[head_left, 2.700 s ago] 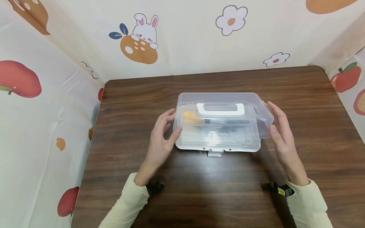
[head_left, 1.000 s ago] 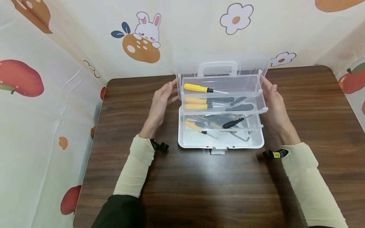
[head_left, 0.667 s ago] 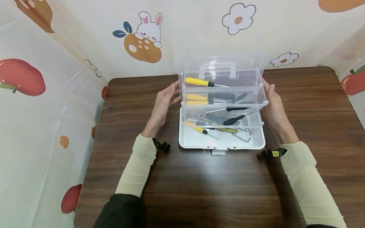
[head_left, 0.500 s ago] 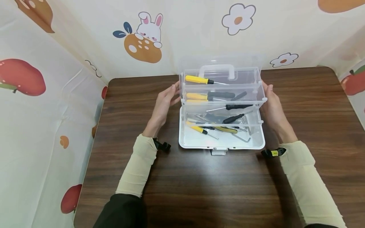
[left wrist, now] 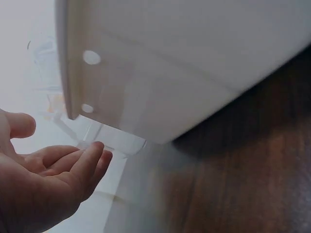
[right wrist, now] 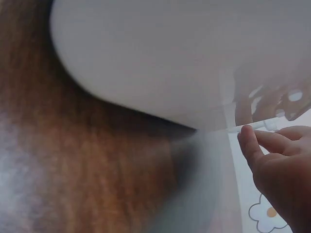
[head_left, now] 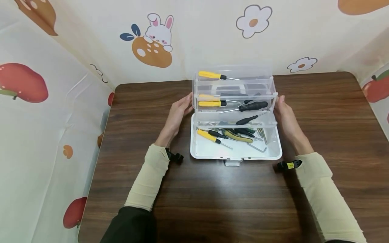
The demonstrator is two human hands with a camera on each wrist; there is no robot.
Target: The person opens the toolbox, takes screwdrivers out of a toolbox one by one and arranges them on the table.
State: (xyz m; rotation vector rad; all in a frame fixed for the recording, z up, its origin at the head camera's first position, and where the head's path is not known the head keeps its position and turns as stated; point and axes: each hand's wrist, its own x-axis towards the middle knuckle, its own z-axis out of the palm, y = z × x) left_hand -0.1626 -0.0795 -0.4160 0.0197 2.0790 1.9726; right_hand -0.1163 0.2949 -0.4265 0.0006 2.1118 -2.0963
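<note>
A toolbox stands raised open on the table, its white base (head_left: 200, 148) at the front and its clear lid (head_left: 231, 69) tipped back. Clear tiered trays (head_left: 265, 97) are spread above the base. A yellow-handled screwdriver (head_left: 209, 75) lies in the top tray, with a black-handled screwdriver (head_left: 253, 106) lower down. Pliers (head_left: 238, 136) and a hex key (head_left: 257, 147) lie in the base. My left hand (head_left: 174, 118) reaches to the lid's left side, its fingers extended in the left wrist view. At the opposite side, my right hand (head_left: 288, 123) has its fingertips right at the lid's edge.
The brown wooden table (head_left: 231, 199) extends around the toolbox. A printed curtain (head_left: 206, 37) hangs right behind the table's back edge and down its left side (head_left: 36, 141). A latch (head_left: 232, 162) juts from the base's front.
The lid has swung up and back from over the base, and the trays have risen and spread backward, uncovering the tools. Both hands moved back with the lid, lately lowering slightly.
</note>
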